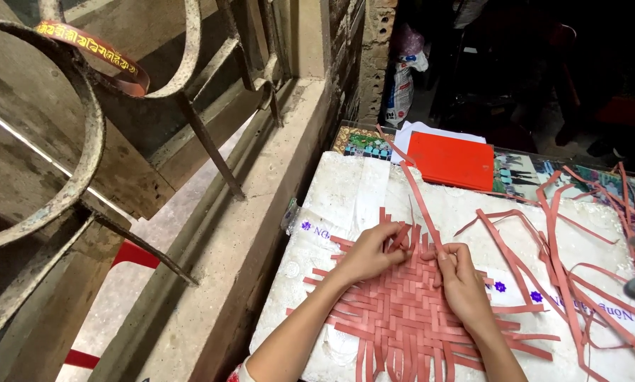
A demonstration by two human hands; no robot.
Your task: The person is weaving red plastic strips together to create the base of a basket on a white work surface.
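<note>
In the lower middle of the frame a woven mat (402, 311) of pink strips lay on a white foam surface (345, 191). The left hand (370, 251) pressed its fingers together on the mat's top edge; the right hand (462, 279) pinched a long strip (422, 201). Much was already woven, yet strip ends stuck out unwoven, and loose strips (565, 240) lay at right. A red folder (452, 161) sat above.

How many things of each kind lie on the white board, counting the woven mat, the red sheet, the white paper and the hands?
Woven mat of salmon-pink plastic strips: 1
Flat orange-red rectangular sheet: 1
White paper sheet under the red one: 1
Bare hands on the mat: 2, left hand and right hand
Loose pink strips: many, too tangled to count
Total counted: 5
</note>
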